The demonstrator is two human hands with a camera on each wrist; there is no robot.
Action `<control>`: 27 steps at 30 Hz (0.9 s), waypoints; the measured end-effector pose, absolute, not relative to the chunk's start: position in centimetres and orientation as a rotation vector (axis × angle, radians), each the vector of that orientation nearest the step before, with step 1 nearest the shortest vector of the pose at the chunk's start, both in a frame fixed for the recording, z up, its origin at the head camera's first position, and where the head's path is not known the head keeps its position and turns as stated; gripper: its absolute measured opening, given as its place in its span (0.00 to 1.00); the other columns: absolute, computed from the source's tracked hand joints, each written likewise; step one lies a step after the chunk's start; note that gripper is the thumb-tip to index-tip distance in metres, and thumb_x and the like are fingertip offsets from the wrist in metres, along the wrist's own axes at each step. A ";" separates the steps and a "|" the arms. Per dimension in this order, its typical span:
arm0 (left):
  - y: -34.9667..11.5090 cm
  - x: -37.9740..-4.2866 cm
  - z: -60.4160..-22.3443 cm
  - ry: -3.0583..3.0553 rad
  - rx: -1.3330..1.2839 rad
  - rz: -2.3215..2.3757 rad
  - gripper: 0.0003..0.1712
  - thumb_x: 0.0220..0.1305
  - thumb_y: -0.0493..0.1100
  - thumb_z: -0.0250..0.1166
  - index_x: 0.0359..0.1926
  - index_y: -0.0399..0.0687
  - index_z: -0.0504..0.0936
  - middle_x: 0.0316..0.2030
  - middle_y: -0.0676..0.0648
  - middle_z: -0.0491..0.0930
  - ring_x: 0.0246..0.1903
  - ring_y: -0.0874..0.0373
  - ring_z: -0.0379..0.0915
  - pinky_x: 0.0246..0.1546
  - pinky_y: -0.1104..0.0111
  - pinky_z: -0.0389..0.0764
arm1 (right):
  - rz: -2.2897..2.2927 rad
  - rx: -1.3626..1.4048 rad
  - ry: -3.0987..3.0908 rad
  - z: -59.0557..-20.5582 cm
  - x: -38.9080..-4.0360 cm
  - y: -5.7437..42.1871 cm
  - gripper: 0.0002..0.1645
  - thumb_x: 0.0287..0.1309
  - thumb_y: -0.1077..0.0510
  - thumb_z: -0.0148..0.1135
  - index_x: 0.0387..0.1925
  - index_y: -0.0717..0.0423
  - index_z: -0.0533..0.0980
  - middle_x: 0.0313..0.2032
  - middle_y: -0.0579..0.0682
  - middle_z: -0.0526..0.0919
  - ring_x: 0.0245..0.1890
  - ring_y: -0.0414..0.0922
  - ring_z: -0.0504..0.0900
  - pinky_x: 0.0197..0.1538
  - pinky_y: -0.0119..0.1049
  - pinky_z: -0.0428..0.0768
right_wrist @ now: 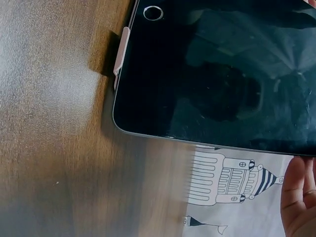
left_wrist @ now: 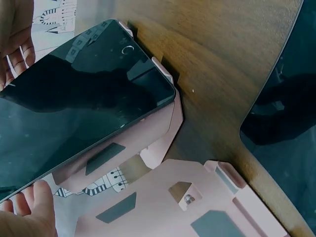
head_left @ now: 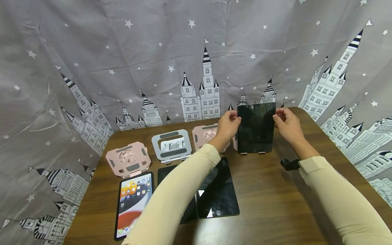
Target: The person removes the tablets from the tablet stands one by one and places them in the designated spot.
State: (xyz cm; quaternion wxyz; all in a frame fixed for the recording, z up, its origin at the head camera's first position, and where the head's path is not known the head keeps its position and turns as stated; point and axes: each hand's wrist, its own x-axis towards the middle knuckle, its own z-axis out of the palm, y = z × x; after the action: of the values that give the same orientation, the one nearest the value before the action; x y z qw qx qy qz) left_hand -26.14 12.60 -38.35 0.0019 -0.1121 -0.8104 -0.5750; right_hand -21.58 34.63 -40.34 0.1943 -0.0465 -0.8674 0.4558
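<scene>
Both hands hold a black tablet (head_left: 256,129) upright by its side edges. The left hand (head_left: 228,126) grips its left edge in the upper part, thumb toward the front. On the opposite edge, the right hand (head_left: 289,126) grips at about the same height, and its fingers (right_wrist: 296,192) show at the edge in the right wrist view. The tablet's lower edge, with the round button near it, sits at the small lips of a pink folding stand (left_wrist: 131,143), which leans behind the tablet and is mostly hidden by it.
Beside it stand another pink stand (head_left: 199,133), a pale blue-grey stand (head_left: 156,143) and a third, pink stand (head_left: 114,160). A lit tablet (head_left: 134,200) and two dark tablets (head_left: 218,194) lie flat in front on the wooden table (head_left: 260,190). A grey castle-print curtain (head_left: 147,61) hangs behind.
</scene>
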 end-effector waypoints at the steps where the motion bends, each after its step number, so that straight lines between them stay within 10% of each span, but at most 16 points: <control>1: 12.6 -26.1 -38.4 -2.538 -0.341 -1.803 0.13 0.69 0.39 0.63 0.52 0.41 0.80 0.42 0.47 0.81 0.44 0.57 0.78 0.45 0.72 0.77 | 1.271 -0.136 -2.433 -40.3 -21.5 34.6 0.22 0.73 0.55 0.50 0.57 0.69 0.70 0.45 0.60 0.75 0.33 0.31 0.73 0.33 0.16 0.74; 27: 12.5 -24.9 -38.5 -2.454 -0.295 -1.837 0.06 0.70 0.39 0.62 0.44 0.42 0.82 0.38 0.49 0.81 0.38 0.61 0.74 0.41 0.70 0.77 | 1.253 -0.157 -2.395 -39.4 -20.0 34.5 0.16 0.72 0.59 0.53 0.49 0.71 0.72 0.39 0.62 0.77 0.27 0.38 0.78 0.29 0.20 0.77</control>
State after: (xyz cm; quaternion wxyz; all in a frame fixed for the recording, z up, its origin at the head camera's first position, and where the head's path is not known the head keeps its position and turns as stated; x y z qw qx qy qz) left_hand -24.89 12.50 -38.47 0.0309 -0.0958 -0.7965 -0.5961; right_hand -19.98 34.51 -39.36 0.2153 -0.0568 -0.8638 0.4520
